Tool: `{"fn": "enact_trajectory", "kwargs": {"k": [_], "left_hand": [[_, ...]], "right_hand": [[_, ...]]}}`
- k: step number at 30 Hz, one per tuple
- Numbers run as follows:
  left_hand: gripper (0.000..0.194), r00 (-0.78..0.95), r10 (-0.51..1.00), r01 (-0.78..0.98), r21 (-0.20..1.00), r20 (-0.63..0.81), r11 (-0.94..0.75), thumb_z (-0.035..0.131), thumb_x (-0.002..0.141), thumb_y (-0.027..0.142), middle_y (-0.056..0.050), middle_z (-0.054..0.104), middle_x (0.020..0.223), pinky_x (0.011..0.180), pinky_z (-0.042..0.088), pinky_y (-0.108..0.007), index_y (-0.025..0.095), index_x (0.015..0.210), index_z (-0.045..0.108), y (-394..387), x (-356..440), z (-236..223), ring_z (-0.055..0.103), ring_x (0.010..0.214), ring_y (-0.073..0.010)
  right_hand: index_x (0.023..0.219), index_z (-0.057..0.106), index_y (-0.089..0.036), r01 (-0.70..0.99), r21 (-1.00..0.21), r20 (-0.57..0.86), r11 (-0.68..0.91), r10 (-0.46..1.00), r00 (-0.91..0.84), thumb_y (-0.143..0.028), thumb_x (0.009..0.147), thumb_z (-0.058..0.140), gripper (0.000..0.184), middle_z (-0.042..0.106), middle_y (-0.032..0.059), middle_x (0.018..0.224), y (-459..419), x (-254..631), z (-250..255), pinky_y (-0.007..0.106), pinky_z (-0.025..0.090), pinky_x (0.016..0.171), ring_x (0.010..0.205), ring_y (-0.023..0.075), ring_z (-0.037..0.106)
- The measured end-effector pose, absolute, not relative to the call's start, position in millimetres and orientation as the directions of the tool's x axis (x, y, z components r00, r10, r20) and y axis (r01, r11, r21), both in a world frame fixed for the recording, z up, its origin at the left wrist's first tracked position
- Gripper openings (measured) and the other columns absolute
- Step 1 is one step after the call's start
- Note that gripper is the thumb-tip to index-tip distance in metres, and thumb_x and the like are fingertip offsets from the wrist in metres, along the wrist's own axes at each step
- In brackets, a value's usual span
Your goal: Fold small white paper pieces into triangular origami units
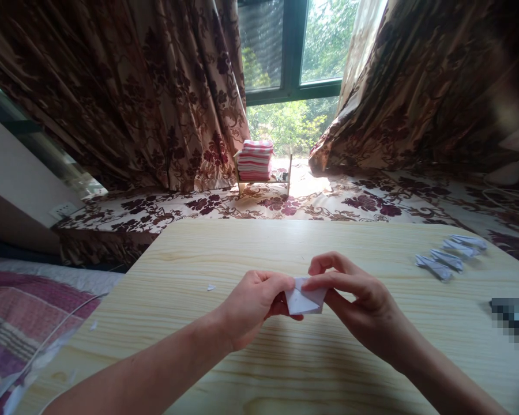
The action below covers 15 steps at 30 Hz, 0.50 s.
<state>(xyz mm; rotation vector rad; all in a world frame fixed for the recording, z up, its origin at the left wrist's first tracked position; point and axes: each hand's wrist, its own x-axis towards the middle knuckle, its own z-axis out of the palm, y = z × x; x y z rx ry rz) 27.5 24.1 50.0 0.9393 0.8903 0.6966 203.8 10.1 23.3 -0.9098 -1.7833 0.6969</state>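
Note:
A small folded piece of white paper (305, 301) is held between my two hands above the wooden table. My left hand (255, 302) pinches its left edge, thumb on top and fingers underneath. On the other side, my right hand (357, 294) grips the paper's right edge, with a finger lying across its upper face and the thumb beneath. Several folded white paper pieces (433, 267) lie in a group at the table's far right. A tiny paper scrap (211, 287) rests on the table left of my hands.
The light wooden table (190, 248) stands before a sill covered in floral cloth. A small rack (263, 180) there carries folded pink-striped cloths (255, 159). A pixelated dark-edged object (516, 317) lies at the table's right. A white cable (64, 320) runs over the bedding (21, 311) at left.

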Motion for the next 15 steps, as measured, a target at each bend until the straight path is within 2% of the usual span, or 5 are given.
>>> {"fn": "enact_trajectory", "kwargs": {"k": [3,6,8,12,15], "left_hand": [[0.024,0.379,0.904,-0.052,0.971,-0.199,0.235,0.057,0.076,0.026,-0.002,0.056,0.061,0.063,0.042,-0.025,0.009,0.061,0.065,25.2,25.6,50.9,0.049,0.062,-0.0111],[0.027,0.335,0.942,0.085,0.996,-0.012,-0.017,0.053,0.082,0.025,-0.001,0.055,0.066,0.059,0.036,-0.023,0.011,0.062,0.066,24.8,23.1,53.6,0.047,0.064,-0.0107],[0.029,0.353,0.934,0.150,0.982,0.055,-0.115,0.050,0.085,0.024,-0.002,0.057,0.070,0.060,0.036,-0.023,0.012,0.066,0.068,23.0,22.5,55.2,0.048,0.067,-0.0114],[0.031,0.370,0.924,0.198,0.964,0.092,-0.175,0.048,0.087,0.024,-0.003,0.058,0.075,0.061,0.037,-0.022,0.013,0.069,0.070,19.1,24.2,56.5,0.050,0.070,-0.0125],[0.031,0.383,0.923,0.202,0.970,0.049,-0.135,0.049,0.085,0.025,-0.003,0.057,0.072,0.058,0.036,-0.023,0.012,0.064,0.068,19.2,26.0,58.2,0.049,0.067,-0.0121]], "right_hand": [[0.081,0.072,-0.026,0.200,-0.893,0.376,0.404,0.912,-0.163,-0.013,0.085,0.049,0.027,0.057,0.0025,0.095,10.8,210.1,26.5,0.023,0.046,0.067,0.085,0.0143,0.058],[0.096,0.070,-0.026,0.175,-0.960,0.212,0.220,0.975,-0.062,-0.029,0.086,0.053,0.020,0.063,0.0038,0.101,12.0,213.0,32.9,0.027,0.047,0.076,0.095,0.0187,0.058],[0.098,0.069,-0.024,0.180,-0.977,0.108,0.115,0.993,-0.048,-0.042,0.085,0.055,0.027,0.065,0.0037,0.095,11.8,210.5,37.3,0.027,0.047,0.074,0.090,0.0190,0.059],[0.082,0.066,-0.020,0.219,-0.975,0.001,0.031,0.991,-0.134,-0.049,0.082,0.058,0.030,0.064,0.0004,0.074,9.6,203.2,40.2,0.023,0.041,0.059,0.067,0.0136,0.055],[0.079,0.064,-0.019,0.205,-0.978,0.003,0.033,0.989,-0.147,-0.049,0.081,0.060,0.031,0.063,-0.0005,0.068,9.2,202.8,38.2,0.023,0.039,0.056,0.063,0.0125,0.054]]}}
